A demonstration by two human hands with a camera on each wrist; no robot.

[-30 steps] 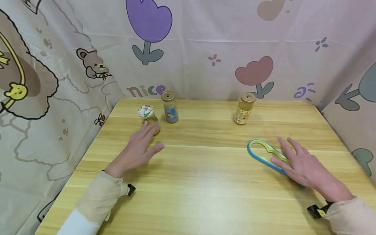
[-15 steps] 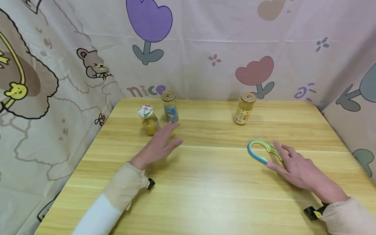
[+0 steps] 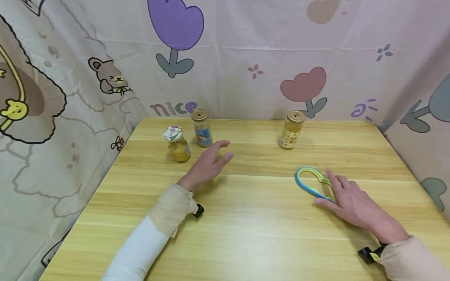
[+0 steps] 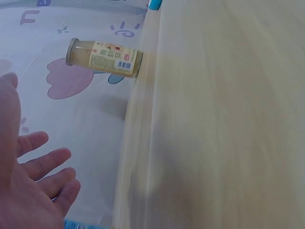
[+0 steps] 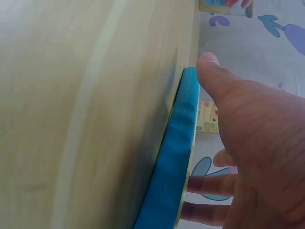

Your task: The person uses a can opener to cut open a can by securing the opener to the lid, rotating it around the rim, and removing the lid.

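My left hand reaches over the table in the head view, fingers apart and holding nothing. Just behind it stands a glass jar with a blue label and gold lid. To its left is a jar of yellow fruit with a white patterned lid. My right hand lies over the handle end of a blue and yellow-green jar opener, its fingers extended. In the right wrist view the thumb is near the opener's blue edge; firm contact is not clear.
A third jar, gold-lidded with a yellow label, stands upright near the back of the wooden table. A printed cloth hangs behind the table and along its sides.
My left hand has moved right, away from the white-lidded jar, which now shows fully. My right hand has shifted slightly left over the jar opener. The jars stay in place.
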